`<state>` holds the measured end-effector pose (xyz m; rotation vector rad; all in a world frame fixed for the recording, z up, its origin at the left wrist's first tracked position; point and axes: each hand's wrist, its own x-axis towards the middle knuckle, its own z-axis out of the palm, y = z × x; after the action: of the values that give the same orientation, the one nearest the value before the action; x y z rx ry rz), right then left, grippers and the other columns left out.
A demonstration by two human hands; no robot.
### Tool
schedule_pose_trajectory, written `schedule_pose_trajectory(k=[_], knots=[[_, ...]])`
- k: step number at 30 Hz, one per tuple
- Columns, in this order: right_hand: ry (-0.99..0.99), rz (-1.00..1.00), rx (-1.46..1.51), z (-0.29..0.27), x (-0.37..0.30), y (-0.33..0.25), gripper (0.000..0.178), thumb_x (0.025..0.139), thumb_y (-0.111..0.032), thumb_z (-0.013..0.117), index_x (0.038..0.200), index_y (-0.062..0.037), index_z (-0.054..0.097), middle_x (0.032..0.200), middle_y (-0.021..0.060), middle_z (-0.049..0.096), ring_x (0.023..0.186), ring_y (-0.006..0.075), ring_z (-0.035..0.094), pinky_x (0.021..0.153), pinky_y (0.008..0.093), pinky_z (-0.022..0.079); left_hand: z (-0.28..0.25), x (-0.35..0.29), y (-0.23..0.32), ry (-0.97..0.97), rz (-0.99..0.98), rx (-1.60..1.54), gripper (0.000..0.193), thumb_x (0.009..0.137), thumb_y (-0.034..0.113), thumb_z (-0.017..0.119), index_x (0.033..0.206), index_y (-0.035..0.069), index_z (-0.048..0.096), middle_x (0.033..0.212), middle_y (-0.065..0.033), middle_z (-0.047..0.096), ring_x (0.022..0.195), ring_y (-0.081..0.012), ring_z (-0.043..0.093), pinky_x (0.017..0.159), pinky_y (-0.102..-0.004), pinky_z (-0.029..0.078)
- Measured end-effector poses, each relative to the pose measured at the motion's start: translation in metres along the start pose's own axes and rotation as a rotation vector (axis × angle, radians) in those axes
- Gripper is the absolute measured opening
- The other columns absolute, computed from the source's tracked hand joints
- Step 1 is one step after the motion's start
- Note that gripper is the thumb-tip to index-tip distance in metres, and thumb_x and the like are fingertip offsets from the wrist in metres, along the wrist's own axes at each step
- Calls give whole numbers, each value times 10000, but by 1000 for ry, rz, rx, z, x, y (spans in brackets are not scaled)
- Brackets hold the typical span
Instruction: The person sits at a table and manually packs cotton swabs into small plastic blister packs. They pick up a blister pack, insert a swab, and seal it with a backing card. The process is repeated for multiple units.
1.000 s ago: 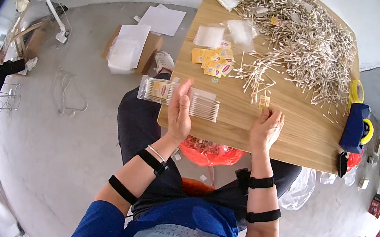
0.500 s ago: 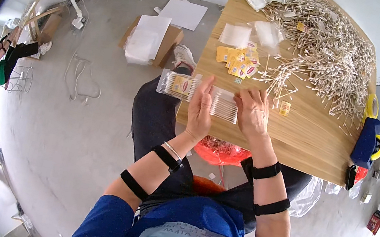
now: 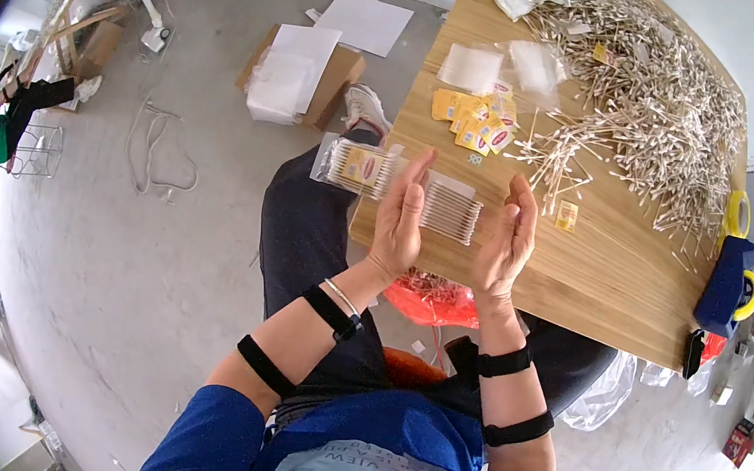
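Flanking the swab row (image 3: 450,213): left hand (image 3: 399,222) and right hand (image 3: 507,243), upright, palms facing inward, fingers straight, unclenched.
Swab row: between the palms, at the near left of the table (image 3: 610,287).
Clear swab packet (image 3: 356,167): left of the left hand, overhanging the edge; whether they touch, I can't tell from here.
Yellow cards (image 3: 474,120): overlapping, farther off.
Swab heap (image 3: 666,110): far right.

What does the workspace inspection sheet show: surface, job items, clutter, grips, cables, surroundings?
Surface: wood-grain table, heavily covered at far right.
Job items: swab row; bagged swabs, apparently overhanging left edge; loose swab pile; yellow cards.
Clutter: clear bags, blue tape dispenser.
Grips: left grip and right grip open, flanking swab row; contact unclear.
Cables: pale cord, loose on floor.
Surroundings: carton under white sheets; red bag below table edge.
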<state>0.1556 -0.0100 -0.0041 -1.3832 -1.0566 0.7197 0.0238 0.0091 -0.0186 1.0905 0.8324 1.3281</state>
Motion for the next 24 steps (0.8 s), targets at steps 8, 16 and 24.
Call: schedule_pose_trajectory(k=[8,16,24], knots=[[-77,110,281,14,-13,-2,512,989,-303,419,1382,17,347,1406,187,367,1325,314,330,1102,398,265,-5,1,-3,-15,42,161,575,1026,402,350,1381,-48,396,1403,-177,441,1319,-249,396,1109,-355,280],[-185,-46,-14,7,-10,-3,661,1014,-410,368,1468,44,211,1517,210,241,1408,323,229,1145,401,204,-2,2,0,-6,59,173,560,1034,381,333,1358,-67,423,1368,-194,484,1289,-260,439,1085,-347,312],[-559,-309,-986,-10,-25,-15,835,897,-465,524,1418,118,228,1507,302,185,1423,422,157,1168,480,146,-4,4,0,-5,59,234,579,1034,402,314,1362,-64,419,1378,-186,478,1304,-257,424,1093,-350,303]])
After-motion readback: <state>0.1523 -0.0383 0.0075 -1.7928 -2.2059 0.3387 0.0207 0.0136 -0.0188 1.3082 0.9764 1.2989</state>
